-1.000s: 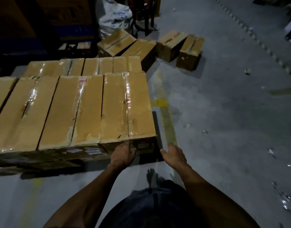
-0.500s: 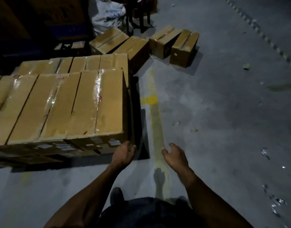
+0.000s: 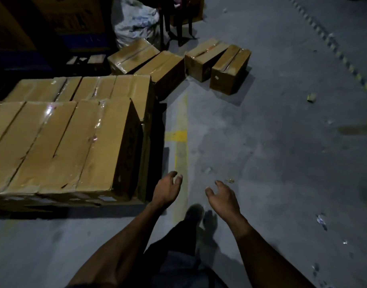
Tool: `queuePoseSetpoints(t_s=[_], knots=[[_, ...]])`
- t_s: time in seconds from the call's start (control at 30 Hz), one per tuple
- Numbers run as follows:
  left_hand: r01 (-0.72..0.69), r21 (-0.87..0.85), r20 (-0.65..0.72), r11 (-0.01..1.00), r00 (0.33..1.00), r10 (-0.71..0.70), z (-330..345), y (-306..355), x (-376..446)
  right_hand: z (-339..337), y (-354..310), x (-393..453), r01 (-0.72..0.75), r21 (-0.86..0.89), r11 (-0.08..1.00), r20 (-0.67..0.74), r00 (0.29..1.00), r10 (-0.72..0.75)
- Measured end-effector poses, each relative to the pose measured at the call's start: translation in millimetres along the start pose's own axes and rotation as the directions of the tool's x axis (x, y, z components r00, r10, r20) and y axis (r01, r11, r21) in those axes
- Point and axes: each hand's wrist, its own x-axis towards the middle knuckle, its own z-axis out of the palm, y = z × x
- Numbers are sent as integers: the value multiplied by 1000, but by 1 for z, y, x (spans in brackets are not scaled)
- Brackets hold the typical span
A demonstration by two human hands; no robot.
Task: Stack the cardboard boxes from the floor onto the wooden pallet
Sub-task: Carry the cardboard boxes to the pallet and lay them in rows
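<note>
Taped cardboard boxes fill the left of the view in two rows: a near row (image 3: 60,146) and a far row (image 3: 91,88). The wooden pallet under them is in shadow and barely shows. Several more boxes lie on the floor beyond, among them one (image 3: 132,56) by the white sack, one (image 3: 164,68) beside it, and two (image 3: 206,57) (image 3: 230,68) further right. My left hand (image 3: 167,189) hangs open just right of the near row's corner, touching nothing. My right hand (image 3: 222,197) is open too, over bare floor.
A yellow painted line (image 3: 181,134) runs along the concrete floor beside the stack. A white sack (image 3: 137,19) and dark chair legs (image 3: 174,23) stand at the back. Scraps of litter (image 3: 311,97) dot the floor to the right. Dark shelving fills the far left.
My left hand has come off the near box's front corner and both hands have drawn back to the right. The view has swung right, showing more floor.
</note>
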Motion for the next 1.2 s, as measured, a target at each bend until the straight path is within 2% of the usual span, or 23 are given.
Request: queuePoseSetpoints(t_s=[0.2, 0.37, 0.53, 0.63, 0.83, 0.97, 1.07, 1.2], knots=[[22, -14, 40, 1000, 999, -22, 29, 52, 126, -58, -7, 105, -21, 1, 1000, -12, 1000, 21], [-46, -12, 69, 999, 997, 46, 30, 129, 239, -138, -34, 203, -79, 10, 997, -35, 996, 80], [-129, 4, 65, 992, 990, 128, 14, 208, 328, -217, -66, 287, -52, 24, 998, -108, 993, 55], [-127, 28, 65, 991, 990, 125, 16, 240, 379, -255, -76, 341, -60, 33, 998, -118, 991, 64], [-65, 99, 78, 993, 995, 58, 47, 291, 500, -328, -69, 478, -61, 44, 997, -84, 994, 65], [-10, 188, 94, 982, 996, -8, 63, 343, 587, -393, -69, 580, -46, 13, 999, 3, 999, 46], [7, 250, 96, 968, 995, -32, 60, 394, 645, -452, -84, 648, -13, -44, 999, 70, 997, 16], [1, 332, 49, 943, 999, -19, 46, 458, 716, -526, -121, 723, 76, -148, 986, 86, 994, -64]])
